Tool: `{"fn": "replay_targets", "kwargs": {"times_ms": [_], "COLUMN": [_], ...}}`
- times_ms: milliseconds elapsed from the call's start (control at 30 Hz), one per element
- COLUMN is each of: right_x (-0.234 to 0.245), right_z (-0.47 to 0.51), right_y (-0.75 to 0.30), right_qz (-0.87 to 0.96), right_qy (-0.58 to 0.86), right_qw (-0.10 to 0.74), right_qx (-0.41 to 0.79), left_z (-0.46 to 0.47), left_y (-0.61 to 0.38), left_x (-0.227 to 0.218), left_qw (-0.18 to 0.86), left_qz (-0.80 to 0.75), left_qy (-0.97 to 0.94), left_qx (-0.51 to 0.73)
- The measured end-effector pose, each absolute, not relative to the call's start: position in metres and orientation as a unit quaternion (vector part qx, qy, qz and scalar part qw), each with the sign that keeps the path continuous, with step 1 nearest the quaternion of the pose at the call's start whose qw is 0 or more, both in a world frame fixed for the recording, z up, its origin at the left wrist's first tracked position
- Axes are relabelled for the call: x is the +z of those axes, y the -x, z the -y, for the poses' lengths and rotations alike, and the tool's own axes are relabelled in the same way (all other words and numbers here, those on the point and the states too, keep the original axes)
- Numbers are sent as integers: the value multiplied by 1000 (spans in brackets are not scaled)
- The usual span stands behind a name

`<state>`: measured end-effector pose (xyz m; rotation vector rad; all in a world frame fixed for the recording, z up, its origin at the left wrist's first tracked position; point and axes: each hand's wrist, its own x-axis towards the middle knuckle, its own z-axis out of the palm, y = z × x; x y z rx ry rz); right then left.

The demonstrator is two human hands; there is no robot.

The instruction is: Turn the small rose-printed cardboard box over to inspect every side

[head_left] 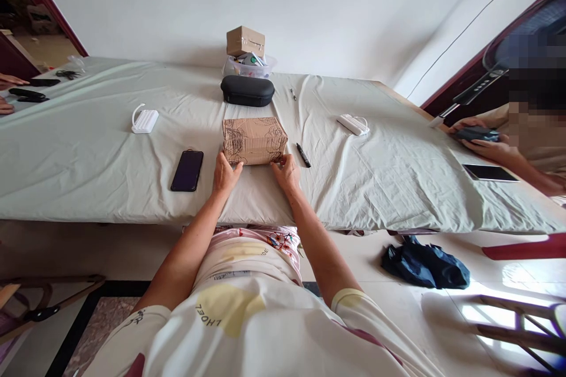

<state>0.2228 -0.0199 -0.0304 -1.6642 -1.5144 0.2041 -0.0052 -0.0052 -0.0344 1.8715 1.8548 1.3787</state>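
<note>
A brown cardboard box (254, 139) wrapped in tape lies on the cloth-covered table (88, 165) straight in front of me. My left hand (225, 175) rests against its near left corner, fingers curled onto the lower edge. My right hand (287, 171) touches the near right corner, fingers bent against the box. Both hands press on the box from the near side while it sits flat on the cloth. A black marker pen (303, 155) lies just right of the box.
A black phone (187, 170) lies left of the box, with a white power bank (144, 121) beyond. Farther back are a black case (247, 90), a plastic tub with a small box (245, 41), another white device (353, 124). A person's hands (480, 138) hold a dark object at right.
</note>
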Motion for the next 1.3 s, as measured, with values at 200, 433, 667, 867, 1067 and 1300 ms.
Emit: {"fn": "replay_targets", "kwargs": {"times_ms": [200, 433, 667, 867, 1067, 1300], "right_x": [-31, -29, -25, -12, -2, -8], "right_z": [27, 26, 27, 32, 40, 31], "right_y": [-197, -189, -201, -211, -217, -218], "right_qz": [591, 565, 584, 578, 551, 550], "right_qy": [687, 721, 664, 592, 524, 552], "right_qw": [423, 401, 467, 561, 649, 626], "right_qx": [-2, -21, 12, -8, -42, 42], "left_z": [23, 31, 22, 15, 10, 7], "left_y": [-9, -16, -4, 10, 17, 17], "left_x": [-18, -9, -17, -23, -27, -25], "left_qw": [29, 26, 52, 23, 23, 30], "left_qz": [-645, -660, -613, -579, -515, -561], "left_qy": [-621, -614, -608, -595, -571, -576], "left_qx": [444, 432, 502, 557, 639, 593]}}
